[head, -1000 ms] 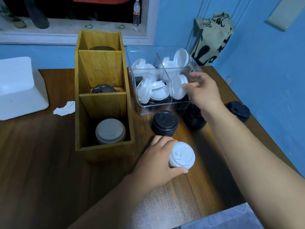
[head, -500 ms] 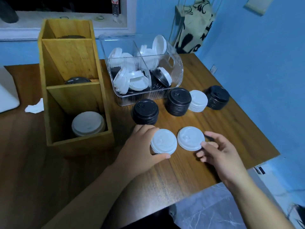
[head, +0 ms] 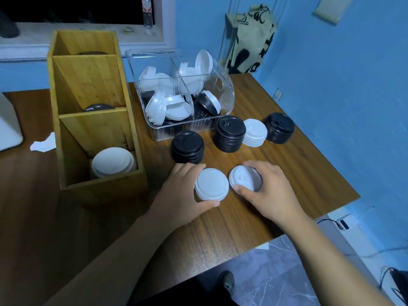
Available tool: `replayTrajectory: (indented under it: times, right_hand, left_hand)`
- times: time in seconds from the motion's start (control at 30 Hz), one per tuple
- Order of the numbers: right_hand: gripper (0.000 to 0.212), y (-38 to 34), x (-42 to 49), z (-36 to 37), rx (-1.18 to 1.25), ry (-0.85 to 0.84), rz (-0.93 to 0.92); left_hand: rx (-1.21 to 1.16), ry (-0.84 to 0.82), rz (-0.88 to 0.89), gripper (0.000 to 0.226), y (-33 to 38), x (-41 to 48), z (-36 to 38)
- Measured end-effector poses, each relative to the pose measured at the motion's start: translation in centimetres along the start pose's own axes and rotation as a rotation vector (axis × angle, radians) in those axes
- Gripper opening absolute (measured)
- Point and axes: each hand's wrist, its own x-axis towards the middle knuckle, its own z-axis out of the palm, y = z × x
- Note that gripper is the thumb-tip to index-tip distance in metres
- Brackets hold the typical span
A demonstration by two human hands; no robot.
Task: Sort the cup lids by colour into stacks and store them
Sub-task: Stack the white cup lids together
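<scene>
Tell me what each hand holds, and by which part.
Left hand grips the short stack of white plastic cup lids by its sides. Right hand pinches a single round white plastic lid by its rim.

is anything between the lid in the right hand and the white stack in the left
Nothing visible. The right hand grips the lid just beside the white stack that the left hand holds; only a narrow strip of bare table lies between them.

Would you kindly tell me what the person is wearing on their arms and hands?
Nothing visible: the left hand and right hand are bare, with no gloves, rings or watch, and no sleeves show on either arm.
</scene>
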Motion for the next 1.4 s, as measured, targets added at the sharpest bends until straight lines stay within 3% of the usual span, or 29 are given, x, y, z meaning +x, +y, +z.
replayTrajectory:
  times: [0.1,0.27,0.77,1.0,1.1,1.17,1.23,1.3,1.4]
  right_hand:
    - [0.055,-1.7,0.1,0.1,0.081,0.116,-0.076]
    - [0.055,-4.3,0.7,3.0,0.154,-0.015,-0.209]
    - [0.056,-4.1,1.8,3.9,0.21,-0.141,-0.133]
    - [0.068,-4.4,2.3,2.9,-0.027,-0.192,-0.25]
    - [0.056,-4.9,3.8,1.4,-0.128,-0.253,-0.331]
    - [0.039,-5.8,5.7,0.1,0.042,-0.19,-0.284]
    - [0.024,-6.8,8.6,-1.1,0.145,0.005,-0.226]
    - [0.022,-7.5,11.9,-1.8,0.12,0.146,-0.166]
    - [0.032,-8.3,16.3,-2.3,0.022,0.129,-0.08]
  left_hand:
    - [-0.012,0.001,0.003,0.1,-0.2,0.0,0.1]
    - [-0.085,-0.015,-0.017,0.109,-0.2,0.2,0.0]
    - [-0.067,-0.008,0.024,0.091,-0.7,0.1,0.3]
    - [-0.09,0.01,0.053,0.08,-0.5,0.0,0.1]
    - [-0.095,0.02,0.058,0.081,-0.7,0.0,0.2]
    - [-0.09,0.028,0.061,0.082,-0.7,0.0,0.2]
    - [-0.076,0.023,0.063,0.082,-0.6,0.1,0.1]
    - [-0.072,0.017,0.06,0.082,-0.6,0.0,0.0]
    - [-0.079,0.01,0.053,0.084,-0.7,-0.1,0.0]
